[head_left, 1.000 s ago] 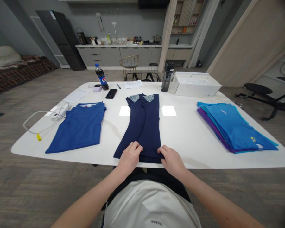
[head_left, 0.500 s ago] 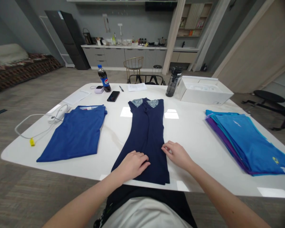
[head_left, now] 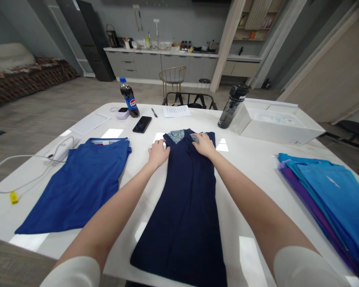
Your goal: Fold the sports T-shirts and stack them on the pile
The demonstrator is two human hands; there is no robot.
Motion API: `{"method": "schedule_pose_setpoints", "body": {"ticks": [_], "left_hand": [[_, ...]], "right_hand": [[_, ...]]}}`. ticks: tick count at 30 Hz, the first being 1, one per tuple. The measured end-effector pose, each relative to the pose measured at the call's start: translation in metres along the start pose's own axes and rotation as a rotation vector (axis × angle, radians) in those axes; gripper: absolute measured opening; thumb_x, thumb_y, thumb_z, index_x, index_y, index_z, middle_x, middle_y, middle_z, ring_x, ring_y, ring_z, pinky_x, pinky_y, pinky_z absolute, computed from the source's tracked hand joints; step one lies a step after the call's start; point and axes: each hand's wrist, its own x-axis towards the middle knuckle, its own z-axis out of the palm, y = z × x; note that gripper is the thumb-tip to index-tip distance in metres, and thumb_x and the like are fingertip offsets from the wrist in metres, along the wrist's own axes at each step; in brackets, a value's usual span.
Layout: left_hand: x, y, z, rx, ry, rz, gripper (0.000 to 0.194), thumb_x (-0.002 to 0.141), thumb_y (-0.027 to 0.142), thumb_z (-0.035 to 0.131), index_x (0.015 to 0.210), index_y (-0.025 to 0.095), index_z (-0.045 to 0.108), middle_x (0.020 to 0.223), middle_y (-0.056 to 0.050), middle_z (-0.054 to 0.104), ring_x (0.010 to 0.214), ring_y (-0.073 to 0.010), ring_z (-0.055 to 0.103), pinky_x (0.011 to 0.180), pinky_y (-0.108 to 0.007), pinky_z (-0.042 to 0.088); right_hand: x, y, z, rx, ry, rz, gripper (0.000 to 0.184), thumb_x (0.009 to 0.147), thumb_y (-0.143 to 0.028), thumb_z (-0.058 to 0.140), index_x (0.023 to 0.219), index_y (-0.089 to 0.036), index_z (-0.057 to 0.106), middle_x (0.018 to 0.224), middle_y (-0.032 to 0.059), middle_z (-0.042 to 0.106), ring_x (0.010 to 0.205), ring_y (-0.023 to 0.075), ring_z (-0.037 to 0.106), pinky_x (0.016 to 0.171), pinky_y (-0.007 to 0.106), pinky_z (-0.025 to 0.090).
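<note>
A navy shirt [head_left: 191, 207] with pale patterned patches at its neck end lies lengthwise on the white table [head_left: 251, 175], its hem towards me. My left hand [head_left: 159, 153] rests at the shirt's left edge near the shoulder, fingers slightly bent and thumb apart, touching the cloth. On the other side of the neck, my right hand [head_left: 204, 145] lies over the patterned patch with its fingers spread. Neither hand visibly grips the fabric. To the left is a folded blue T-shirt [head_left: 83, 183], its neck opening facing away from me.
A stack of blue and purple clothes [head_left: 332, 187] lies at right. Behind stand a white box [head_left: 275, 127], a dark tumbler [head_left: 231, 107] and a cola bottle [head_left: 129, 99]. A phone [head_left: 142, 124], papers [head_left: 176, 111] and a white cable [head_left: 20, 159] are on the table.
Both hands have moved away from me, from the shirt's lower part up to its neck end. My view has shifted forward, and the shirt looks larger.
</note>
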Motion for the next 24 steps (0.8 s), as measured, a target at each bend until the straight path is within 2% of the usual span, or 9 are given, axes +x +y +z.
{"method": "schedule_pose_setpoints", "body": {"ticks": [2, 5, 7, 9, 11, 15, 19, 22, 24], "left_hand": [[0.032, 0.004, 0.011, 0.019, 0.024, -0.089, 0.051, 0.095, 0.046, 0.055, 0.139, 0.019, 0.05, 0.141, -0.02, 0.056, 0.133, -0.0371, 0.05, 0.107, -0.055, 0.039], [0.067, 0.008, 0.027, 0.056, 0.012, -0.154, 0.055, 0.094, 0.05, 0.057, 0.136, 0.016, 0.051, 0.138, -0.023, 0.057, 0.132, -0.0398, 0.049, 0.107, -0.058, 0.037], [0.082, 0.009, 0.034, 0.077, -0.012, -0.156, 0.045, 0.092, 0.047, 0.06, 0.125, 0.017, 0.059, 0.135, -0.022, 0.059, 0.13, -0.0394, 0.05, 0.106, -0.058, 0.037], [0.092, 0.007, 0.039, 0.084, -0.002, -0.151, 0.034, 0.092, 0.044, 0.061, 0.114, 0.018, 0.064, 0.134, -0.02, 0.059, 0.129, -0.0383, 0.05, 0.106, -0.056, 0.038], [0.097, 0.003, 0.039, 0.064, 0.021, -0.148, 0.03, 0.094, 0.043, 0.06, 0.111, 0.019, 0.065, 0.131, -0.018, 0.061, 0.128, -0.0366, 0.052, 0.105, -0.054, 0.039], [0.096, -0.004, 0.032, -0.133, 0.035, -0.097, 0.025, 0.096, 0.043, 0.058, 0.11, 0.023, 0.063, 0.111, -0.01, 0.071, 0.109, -0.0275, 0.063, 0.094, -0.039, 0.046], [0.09, 0.005, 0.022, -0.349, 0.122, 0.078, 0.019, 0.093, 0.039, 0.063, 0.1, 0.022, 0.065, 0.098, -0.004, 0.073, 0.093, -0.0207, 0.065, 0.086, -0.032, 0.048], [0.086, 0.028, 0.017, -0.43, 0.136, 0.2, 0.013, 0.093, 0.031, 0.062, 0.099, 0.02, 0.067, 0.097, -0.003, 0.072, 0.089, -0.0187, 0.064, 0.086, -0.031, 0.049], [0.082, 0.048, 0.017, -0.411, 0.132, 0.286, 0.012, 0.094, 0.027, 0.06, 0.1, 0.02, 0.068, 0.099, -0.004, 0.071, 0.093, -0.0191, 0.064, 0.089, -0.032, 0.048]], "right_hand": [[0.022, 0.001, 0.008, -0.054, -0.057, -0.008, 0.055, 0.097, -0.043, 0.059, 0.15, -0.03, 0.05, 0.138, 0.0167, 0.053, 0.124, 0.0361, 0.049, 0.096, 0.048, 0.044], [0.04, 0.004, 0.017, -0.082, -0.09, -0.083, 0.038, 0.099, -0.043, 0.056, 0.132, -0.027, 0.065, 0.13, 0.0154, 0.058, 0.12, 0.034, 0.052, 0.096, 0.047, 0.042], [0.045, 0.008, 0.02, -0.062, -0.015, -0.108, 0.03, 0.102, -0.04, 0.05, 0.118, -0.023, 0.069, 0.12, 0.0142, 0.062, 0.115, 0.031, 0.055, 0.094, 0.044, 0.04], [0.049, 0.012, 0.022, -0.026, 0.109, -0.058, 0.032, 0.104, -0.039, 0.044, 0.117, -0.02, 0.066, 0.114, 0.0139, 0.065, 0.109, 0.029, 0.057, 0.091, 0.041, 0.04], [0.051, 0.015, 0.025, -0.012, 0.162, 0.012, 0.032, 0.104, -0.038, 0.042, 0.119, -0.019, 0.064, 0.112, 0.0138, 0.067, 0.106, 0.0286, 0.059, 0.089, 0.04, 0.04], [0.055, 0.009, 0.03, -0.006, 0.092, 0.021, 0.024, 0.099, -0.036, 0.053, 0.114, -0.021, 0.065, 0.111, 0.012, 0.07, 0.103, 0.0291, 0.062, 0.091, 0.042, 0.039], [0.066, -0.015, 0.019, 0.291, 0.173, 0.091, 0.039, 0.1, -0.054, 0.048, 0.106, -0.02, 0.068, 0.086, 0.0053, 0.071, 0.083, 0.0218, 0.063, 0.08, 0.033, 0.042], [0.081, -0.036, 0.0, 0.54, -0.002, 0.187, 0.061, 0.093, -0.073, 0.047, 0.08, -0.018, 0.069, 0.068, 0.0049, 0.064, 0.069, 0.0189, 0.06, 0.069, 0.03, 0.043], [0.091, -0.045, -0.013, 0.641, -0.162, 0.284, 0.06, 0.087, -0.074, 0.057, 0.07, -0.017, 0.065, 0.06, 0.0044, 0.059, 0.058, 0.0163, 0.053, 0.06, 0.029, 0.041]]}}
